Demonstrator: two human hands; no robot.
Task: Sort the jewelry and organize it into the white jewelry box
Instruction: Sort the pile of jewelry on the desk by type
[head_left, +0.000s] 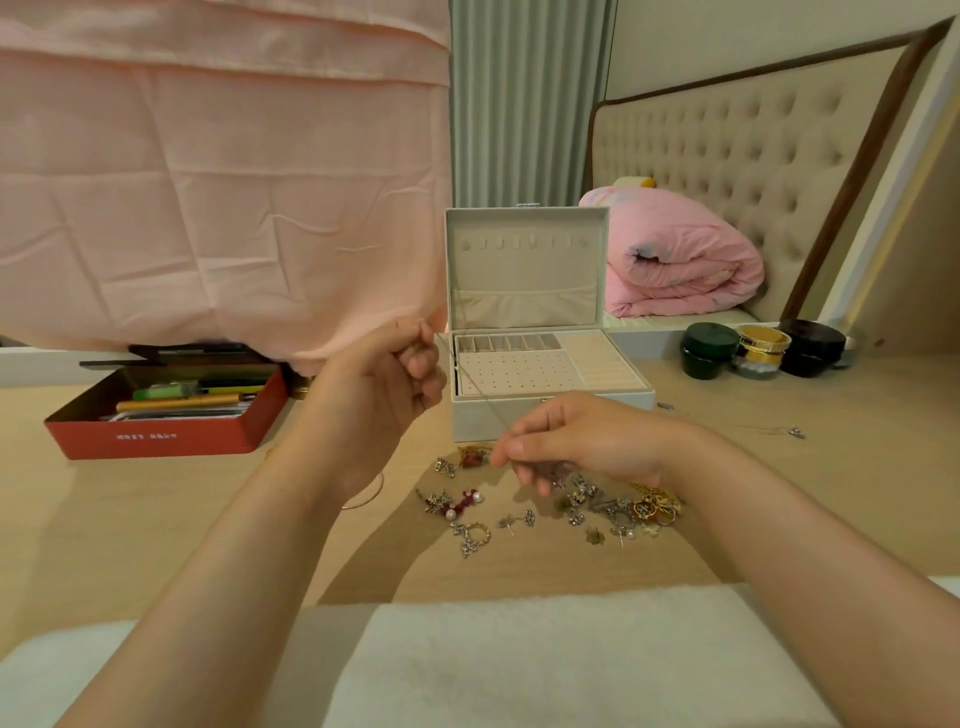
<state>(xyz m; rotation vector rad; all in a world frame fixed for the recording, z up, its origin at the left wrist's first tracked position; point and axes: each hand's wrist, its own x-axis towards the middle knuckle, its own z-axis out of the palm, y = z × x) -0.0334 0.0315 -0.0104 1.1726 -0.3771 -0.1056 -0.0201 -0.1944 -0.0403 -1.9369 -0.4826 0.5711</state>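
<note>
**Friend:** So, what have you got there?

**Me:** A thin silver necklace chain (470, 395), running in a slanting line between my hands. My left hand (395, 369), raised at about ten o'clock from the pile, pinches the upper end with thumb and curled fingers. My right hand (576, 441) pinches the lower part between thumb and forefinger, just above the scattered heap of earrings, charms and rings (618, 506) on the pale wooden table (156, 519).

**Friend:** Will it behave?

**Me:** It's feather-light and utterly limp, I'd judge. Left slack it could kink, knot or slip, and a fine link might snap on a snag. It's best held near both ends, lightly taut and clear of the pile.

**Friend:** And where does it go?

**Me:** The open white rectangular jewelry box (524, 280) sits at twelve o'clock, just beyond my right hand. The row of little hooks (524, 242) inside its upright lid looks right for hanging it. I can't tell where the clasp is.
</note>
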